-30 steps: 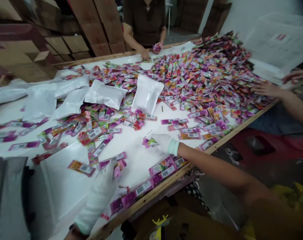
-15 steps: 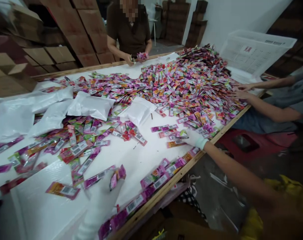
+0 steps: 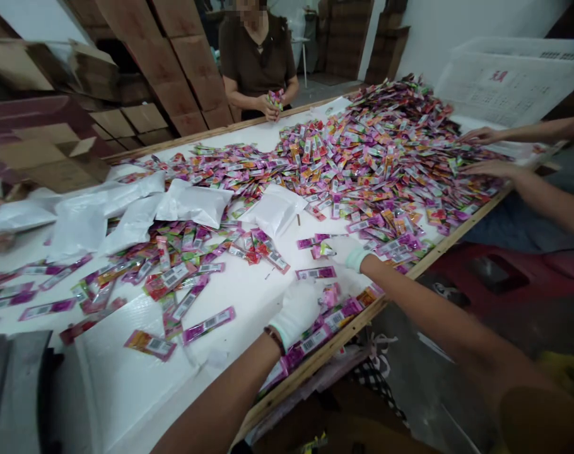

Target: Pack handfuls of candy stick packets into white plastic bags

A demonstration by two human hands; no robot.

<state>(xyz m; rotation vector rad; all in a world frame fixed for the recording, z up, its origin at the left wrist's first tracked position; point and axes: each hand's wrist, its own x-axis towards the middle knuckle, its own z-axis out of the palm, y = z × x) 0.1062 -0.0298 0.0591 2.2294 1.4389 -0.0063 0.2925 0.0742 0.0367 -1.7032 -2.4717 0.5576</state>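
Both my hands wear white gloves. My left hand [image 3: 300, 307] is closed around a small bunch of pink sachets [image 3: 331, 294] near the table's front edge. My right hand [image 3: 344, 250] reaches farther out and pinches a pink and green sachet [image 3: 321, 250] beside a few loose ones. A single pink sachet [image 3: 315, 273] lies flat between my two hands. A large heap of colourful sachets [image 3: 376, 151] covers the far right of the white table [image 3: 126, 378].
White pouches [image 3: 192, 203] lie at the middle and left. One person stands at the far side holding sachets [image 3: 275, 99]; another person's bare hands [image 3: 492, 168] rest on the heap at right. Cardboard boxes [image 3: 183, 69] stand behind. A wooden rim [image 3: 457, 236] edges the table.
My left hand has moved right along the front edge with its sachets, close to my right hand. My right hand has drawn back left with a sachet. The view has shifted.
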